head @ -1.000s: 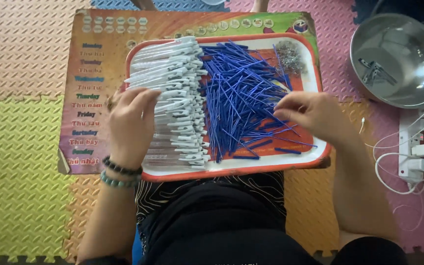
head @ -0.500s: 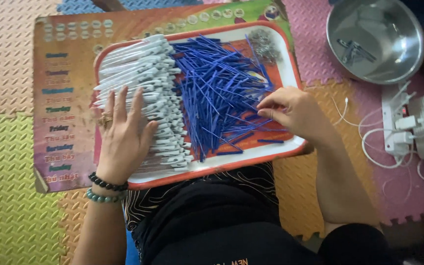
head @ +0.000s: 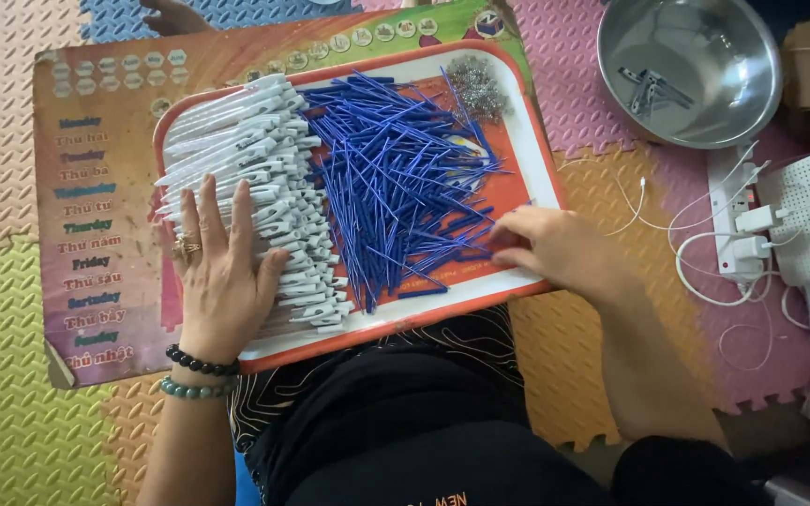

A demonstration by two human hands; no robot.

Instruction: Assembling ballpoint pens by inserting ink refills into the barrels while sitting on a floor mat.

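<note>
L hand (head: 227,272) lies flat, fingers spread, on white pen barrels (head: 255,197). R hand (head: 555,248) fingers narrow, pinching at blue refills (head: 396,197); take one only, keep tray (head: 536,159) steady.

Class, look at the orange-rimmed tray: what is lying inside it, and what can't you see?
Inside the tray: white pen barrels stacked left, loose blue refills in the middle, small metal springs at the far corner. The left hand covers some barrels; the piles hide most of the tray's floor.

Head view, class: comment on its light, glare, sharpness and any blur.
Head view: soft, even daylight with faint shadows; bright glare inside the steel bowl; blue refills and white pen barrels sharp; right hand slightly motion-blurred at the fingertips; left hand crisp.
</note>
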